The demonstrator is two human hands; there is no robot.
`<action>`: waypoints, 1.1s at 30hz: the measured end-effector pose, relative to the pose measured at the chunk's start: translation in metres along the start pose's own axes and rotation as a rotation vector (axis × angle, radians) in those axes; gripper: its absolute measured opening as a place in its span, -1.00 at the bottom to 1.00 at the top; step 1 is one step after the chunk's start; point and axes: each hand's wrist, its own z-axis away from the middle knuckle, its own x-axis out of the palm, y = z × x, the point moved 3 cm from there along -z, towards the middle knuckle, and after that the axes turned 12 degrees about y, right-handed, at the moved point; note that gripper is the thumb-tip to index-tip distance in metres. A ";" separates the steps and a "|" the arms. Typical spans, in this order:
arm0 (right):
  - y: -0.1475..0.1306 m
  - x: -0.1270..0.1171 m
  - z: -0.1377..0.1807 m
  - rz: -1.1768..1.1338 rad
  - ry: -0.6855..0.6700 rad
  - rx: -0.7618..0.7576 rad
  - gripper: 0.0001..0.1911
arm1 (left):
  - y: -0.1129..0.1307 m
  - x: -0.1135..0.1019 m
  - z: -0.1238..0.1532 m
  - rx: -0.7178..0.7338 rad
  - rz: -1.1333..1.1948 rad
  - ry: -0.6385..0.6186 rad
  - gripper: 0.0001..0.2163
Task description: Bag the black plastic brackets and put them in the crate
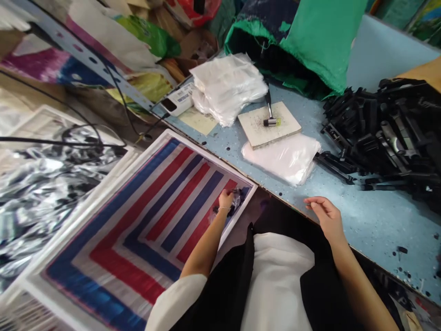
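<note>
My left hand (225,199) reaches down into a white-framed bin lined with red, white and blue striped fabric (148,230). Its fingers are closed on a small clear plastic bag with dark parts (236,201) at the bin's near corner. My right hand (325,216) rests at the front edge of the light blue table (372,220), fingers loosely curled and apart, holding nothing. A stack of clear plastic bags (284,156) lies just beyond it.
A heap of black plastic parts (386,133) fills the table's right side. A small hammer (270,115) lies on a square board (267,124). More white bags (227,87) are stacked behind. Green cloth (310,41) and cables (79,138) lie around.
</note>
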 end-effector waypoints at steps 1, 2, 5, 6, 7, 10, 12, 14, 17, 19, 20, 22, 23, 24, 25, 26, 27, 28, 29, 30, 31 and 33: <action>-0.007 -0.003 -0.007 0.063 0.005 -0.094 -0.78 | 0.009 -0.011 -0.001 0.032 0.036 0.044 -0.84; -0.015 -0.007 -0.016 0.138 0.039 -0.216 -0.78 | 0.019 -0.024 -0.001 0.064 0.075 0.092 -0.86; -0.035 -0.020 -0.052 0.480 0.190 -0.590 -0.72 | 0.059 -0.069 0.013 0.324 0.259 0.215 -0.85; -0.037 -0.022 -0.067 0.614 0.211 -0.658 -0.67 | 0.079 -0.083 0.023 0.489 0.331 0.224 -0.84; -0.036 -0.025 -0.082 0.739 0.207 -0.691 -0.62 | 0.102 -0.093 0.034 0.682 0.395 0.213 -0.82; -0.027 -0.029 -0.125 0.962 0.171 -0.685 -0.52 | 0.174 -0.103 0.070 1.188 0.446 0.114 -0.78; -0.023 -0.032 -0.148 1.007 0.212 -0.665 -0.50 | 0.219 -0.093 0.083 1.345 0.404 0.078 -0.74; -0.025 -0.030 -0.166 1.023 0.248 -0.641 -0.48 | 0.253 -0.077 0.088 1.395 0.345 0.071 -0.69; -0.041 -0.016 -0.183 1.008 0.265 -0.604 -0.48 | 0.281 -0.049 0.088 1.361 0.213 0.069 -0.46; -0.058 0.002 -0.188 0.956 0.252 -0.608 -0.49 | 0.283 -0.037 0.091 1.346 0.146 0.062 -0.31; -0.067 0.013 -0.189 0.925 0.203 -0.628 -0.50 | 0.280 -0.035 0.092 1.344 0.133 0.076 -0.30; -0.082 0.040 -0.190 0.884 0.013 -0.666 -0.52 | 0.270 -0.037 0.088 1.267 0.136 0.184 -0.36; -0.086 0.052 -0.191 0.889 -0.085 -0.655 -0.52 | 0.263 -0.041 0.082 1.172 0.140 0.270 -0.38; -0.089 0.062 -0.193 0.910 -0.157 -0.608 -0.49 | 0.255 -0.045 0.074 1.046 0.138 0.352 -0.37; -0.091 0.069 -0.195 0.938 -0.198 -0.538 -0.44 | 0.247 -0.048 0.063 0.914 0.129 0.407 -0.34; -0.091 0.074 -0.197 0.963 -0.217 -0.464 -0.39 | 0.240 -0.049 0.052 0.802 0.115 0.424 -0.31; -0.089 0.075 -0.197 0.977 -0.229 -0.402 -0.37 | 0.234 -0.049 0.042 0.735 0.099 0.406 -0.28; -0.087 0.075 -0.195 0.979 -0.240 -0.355 -0.40 | 0.229 -0.046 0.033 0.714 0.087 0.366 -0.27; -0.084 0.073 -0.190 0.972 -0.253 -0.328 -0.44 | 0.226 -0.044 0.026 0.730 0.078 0.326 -0.27; -0.081 0.069 -0.184 0.963 -0.260 -0.312 -0.50 | 0.224 -0.041 0.020 0.771 0.072 0.293 -0.28; -0.076 0.064 -0.175 0.957 -0.256 -0.300 -0.54 | 0.223 -0.039 0.017 0.824 0.068 0.271 -0.27; -0.066 0.054 -0.152 0.953 -0.232 -0.273 -0.60 | 0.222 -0.036 0.015 0.929 0.059 0.241 -0.26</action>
